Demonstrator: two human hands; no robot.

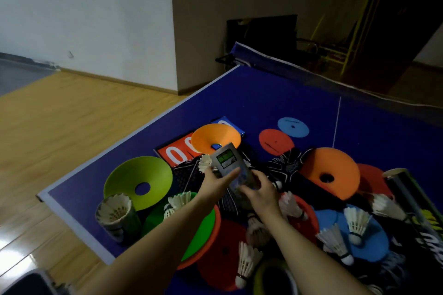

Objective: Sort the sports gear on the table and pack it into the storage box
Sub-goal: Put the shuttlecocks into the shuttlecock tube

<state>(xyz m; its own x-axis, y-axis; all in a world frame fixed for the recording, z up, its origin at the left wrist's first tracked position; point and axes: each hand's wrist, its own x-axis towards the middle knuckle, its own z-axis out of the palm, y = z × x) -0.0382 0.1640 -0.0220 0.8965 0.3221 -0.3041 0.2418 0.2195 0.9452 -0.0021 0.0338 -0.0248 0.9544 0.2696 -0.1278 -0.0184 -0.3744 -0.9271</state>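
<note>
Both hands met at the middle of the frame over one small packet, and the rest of the gear lay spread round them on the blue table (263, 103). At the lower left stood a tube of shuttlecocks (116, 215), upright and open at the top, with a green cone disc (139, 181) just beside it toward the upper right. Next came the left hand (217, 183), whose fingers and thumb were curled on the lower left edge of a grey packet (227, 163) with a green label (what it held inside was too blurred to tell). The packet's long axis ran from upper left to lower right, tilted up off the table, so its far end pointed at an orange cone disc (215, 137) and its near end sat under the right hand (260, 193), which was clamped round that lower, clearer part. Each hand therefore had an end, the left nearer the labelled top. Loose shuttlecocks (357, 223) and flat discs lay at the lower right, near a long dark tube (412, 206) at the frame's right edge. No storage box could be seen for certain, so which way the packet had to travel I could not tell.
</note>
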